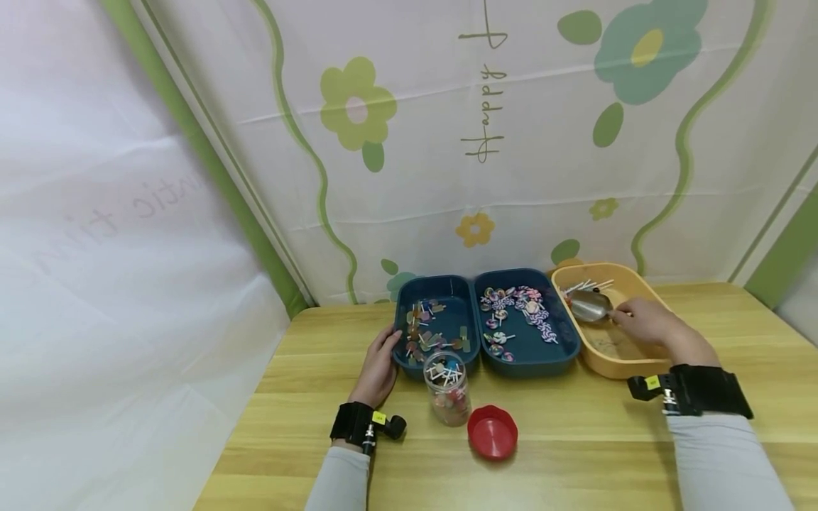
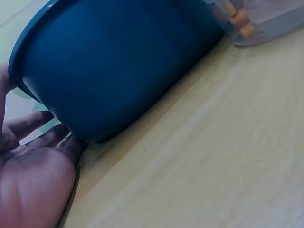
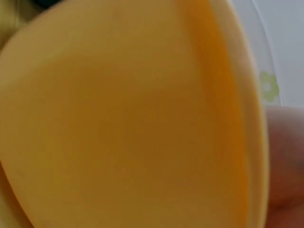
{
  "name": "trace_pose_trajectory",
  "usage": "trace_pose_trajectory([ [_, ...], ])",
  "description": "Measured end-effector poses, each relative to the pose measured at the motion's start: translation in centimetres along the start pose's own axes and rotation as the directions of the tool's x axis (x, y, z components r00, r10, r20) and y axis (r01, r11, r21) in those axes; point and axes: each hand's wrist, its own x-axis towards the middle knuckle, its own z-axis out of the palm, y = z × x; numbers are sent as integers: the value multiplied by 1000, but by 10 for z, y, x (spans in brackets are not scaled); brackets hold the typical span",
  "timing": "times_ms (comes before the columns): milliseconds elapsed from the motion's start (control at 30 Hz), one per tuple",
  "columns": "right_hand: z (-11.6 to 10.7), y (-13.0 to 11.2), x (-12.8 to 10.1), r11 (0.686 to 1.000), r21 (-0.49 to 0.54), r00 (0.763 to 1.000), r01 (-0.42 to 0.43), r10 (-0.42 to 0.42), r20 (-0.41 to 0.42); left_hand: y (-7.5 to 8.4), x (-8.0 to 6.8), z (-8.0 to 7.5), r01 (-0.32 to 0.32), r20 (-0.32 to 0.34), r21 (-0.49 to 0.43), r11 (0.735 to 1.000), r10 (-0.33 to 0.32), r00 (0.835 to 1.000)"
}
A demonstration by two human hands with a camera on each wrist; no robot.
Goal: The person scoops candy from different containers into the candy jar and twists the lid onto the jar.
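Note:
My right hand [image 1: 648, 328] reaches over the yellow bin [image 1: 629, 367] and grips the handle of a metal scoop [image 1: 591, 306]. The scoop's bowl lies by the white lollipop sticks [image 1: 591, 285] at the bin's far left. In the right wrist view, the yellow bin's wall [image 3: 118, 118] hides the scoop and most of the hand. My left hand [image 1: 375, 369] rests against the left side of a blue bin [image 1: 456, 287] holding several small lollipops. The left wrist view has its extended fingers [image 2: 31, 124] along that bin's outer wall [image 2: 114, 66].
A clear jar [image 1: 451, 406] with lollipops inside stands before the left blue bin. Beside it lies a red scalloped lid [image 1: 492, 434]. A second blue bin [image 1: 540, 365] with swirl lollipops [image 1: 533, 309] sits between the other bins. Behind them hangs a flowered cloth [image 1: 415, 199].

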Motion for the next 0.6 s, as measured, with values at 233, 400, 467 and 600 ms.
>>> trace_pose_trajectory([
  [233, 1, 7, -4, 999, 38, 999, 33, -32, -32, 0, 0, 0, 0, 6, 3, 1000, 0, 1000],
  [400, 6, 6, -3, 990, 139, 1000, 4, -3, -9, -1, -1, -1, -1, 12, 5, 1000, 1, 1000],
  [467, 7, 5, -3, 973, 225, 999, -48, 41, 36, -1, -1, -1, 0, 14, 9, 1000, 0, 1000],
  [600, 6, 2, -2, 891, 420, 980, -169, 107, 167, 0, 0, -1, 8, 10, 13, 1000, -8, 1000],
])
